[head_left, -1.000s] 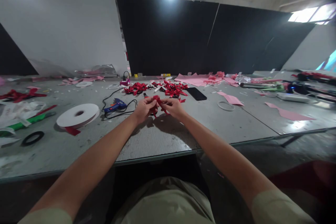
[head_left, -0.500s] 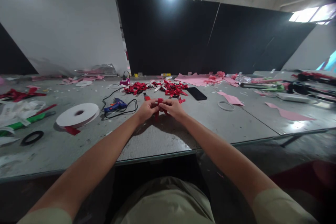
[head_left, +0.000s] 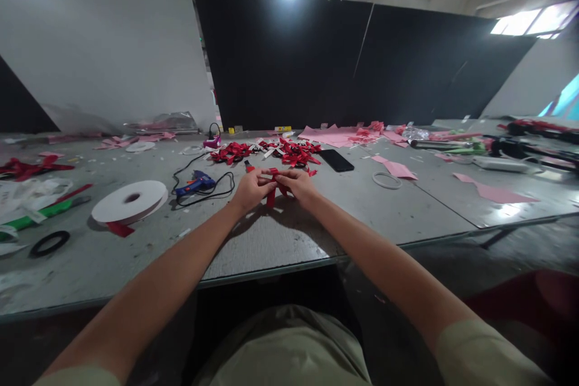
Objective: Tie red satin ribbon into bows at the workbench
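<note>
Between my two hands is a red ribbon (head_left: 271, 199), its tail hanging below the fingers. My left hand (head_left: 251, 189) pinches it from the left, and my right hand (head_left: 297, 186) grips it from the right, with the fingertips of both hands almost meeting. How the ribbon is folded between the fingers is mostly hidden. Just beyond the hands lies a pile of red ribbon bows (head_left: 294, 152), with another heap of red bows (head_left: 231, 153) to its left. A blue glue gun (head_left: 197, 183) with a black cord rests left of my left hand.
A white ribbon spool (head_left: 111, 202) and a black ring (head_left: 49, 243) lie on the left of the table. A black phone (head_left: 337, 160), a pale ring (head_left: 386, 181) and pink paper pieces (head_left: 395, 169) are to the right. Dark panels (head_left: 289, 60) stand behind.
My hands stay together on the ribbon, with small finger shifts; more of its hanging tail shows. The whole view has moved slightly.
</note>
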Action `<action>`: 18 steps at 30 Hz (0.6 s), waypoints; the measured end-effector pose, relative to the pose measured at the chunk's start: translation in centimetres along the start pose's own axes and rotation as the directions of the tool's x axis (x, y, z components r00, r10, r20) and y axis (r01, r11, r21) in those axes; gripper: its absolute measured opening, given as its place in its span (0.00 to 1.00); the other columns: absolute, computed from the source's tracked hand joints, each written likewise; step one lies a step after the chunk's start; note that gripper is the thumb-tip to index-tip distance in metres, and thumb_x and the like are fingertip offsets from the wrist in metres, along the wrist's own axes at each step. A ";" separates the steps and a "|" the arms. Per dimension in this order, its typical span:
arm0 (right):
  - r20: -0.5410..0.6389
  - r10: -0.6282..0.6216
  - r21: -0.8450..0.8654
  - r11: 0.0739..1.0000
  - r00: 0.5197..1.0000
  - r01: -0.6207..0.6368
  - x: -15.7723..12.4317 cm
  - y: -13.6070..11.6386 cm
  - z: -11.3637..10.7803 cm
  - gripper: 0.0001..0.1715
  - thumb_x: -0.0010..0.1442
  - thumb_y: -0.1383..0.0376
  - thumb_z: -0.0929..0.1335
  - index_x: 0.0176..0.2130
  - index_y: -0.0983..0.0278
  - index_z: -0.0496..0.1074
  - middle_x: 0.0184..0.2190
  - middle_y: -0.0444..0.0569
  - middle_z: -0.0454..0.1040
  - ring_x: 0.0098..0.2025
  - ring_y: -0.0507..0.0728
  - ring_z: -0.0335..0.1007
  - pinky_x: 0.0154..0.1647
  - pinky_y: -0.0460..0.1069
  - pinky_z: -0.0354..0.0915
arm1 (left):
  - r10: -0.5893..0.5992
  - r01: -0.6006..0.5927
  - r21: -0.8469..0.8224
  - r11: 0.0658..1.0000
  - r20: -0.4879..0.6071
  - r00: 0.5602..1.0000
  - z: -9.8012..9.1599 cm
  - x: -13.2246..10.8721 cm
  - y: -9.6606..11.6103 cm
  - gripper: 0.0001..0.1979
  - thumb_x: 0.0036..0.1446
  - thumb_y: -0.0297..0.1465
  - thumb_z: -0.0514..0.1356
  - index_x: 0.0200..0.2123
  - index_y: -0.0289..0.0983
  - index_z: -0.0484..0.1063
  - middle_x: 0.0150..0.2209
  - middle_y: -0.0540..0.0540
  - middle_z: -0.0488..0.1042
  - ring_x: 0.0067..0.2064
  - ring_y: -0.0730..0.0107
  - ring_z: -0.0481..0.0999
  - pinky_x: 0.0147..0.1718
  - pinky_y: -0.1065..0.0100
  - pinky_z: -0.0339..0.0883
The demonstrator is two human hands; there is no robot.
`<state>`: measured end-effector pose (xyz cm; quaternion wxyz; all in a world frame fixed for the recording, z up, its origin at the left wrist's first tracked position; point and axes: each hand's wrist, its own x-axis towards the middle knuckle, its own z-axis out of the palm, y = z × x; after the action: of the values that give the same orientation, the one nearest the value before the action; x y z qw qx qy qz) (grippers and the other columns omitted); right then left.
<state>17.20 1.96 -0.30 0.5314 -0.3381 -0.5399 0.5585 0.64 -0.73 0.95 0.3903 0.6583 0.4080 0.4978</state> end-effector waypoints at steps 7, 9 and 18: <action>-0.048 0.028 0.065 0.998 0.998 -0.025 0.1 0.1 0.1 0.18 0.39 0.59 0.79 0.31 0.63 0.77 0.26 0.43 0.77 0.27 0.51 0.69 0.29 0.46 0.62 | -0.026 0.026 0.030 0.999 0.000 1.000 0.1 -0.2 0.1 0.32 0.47 0.36 0.69 0.53 0.34 0.62 0.29 0.47 0.80 0.30 0.66 0.78 0.32 0.66 0.69; -0.036 0.031 0.086 0.996 0.999 -0.028 -0.1 0.0 0.1 0.17 0.39 0.60 0.78 0.31 0.63 0.77 0.26 0.43 0.77 0.27 0.51 0.70 0.29 0.47 0.62 | -0.075 0.076 -0.042 0.996 0.021 0.997 0.0 -0.1 0.0 0.36 0.45 0.35 0.71 0.56 0.33 0.62 0.31 0.45 0.81 0.31 0.65 0.79 0.34 0.66 0.70; 0.021 0.050 0.114 0.992 0.999 -0.052 -0.4 -0.3 0.2 0.15 0.42 0.60 0.78 0.31 0.63 0.76 0.28 0.44 0.77 0.29 0.52 0.72 0.34 0.49 0.66 | -0.151 0.168 -0.174 0.970 0.103 0.983 -0.3 0.3 -0.8 0.32 0.36 0.39 0.75 0.46 0.32 0.76 0.32 0.43 0.81 0.33 0.64 0.78 0.34 0.65 0.70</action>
<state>17.12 1.52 -0.04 0.5305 -0.3157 -0.5027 0.6051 0.31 -0.12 0.41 0.5053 0.6064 0.3948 0.4703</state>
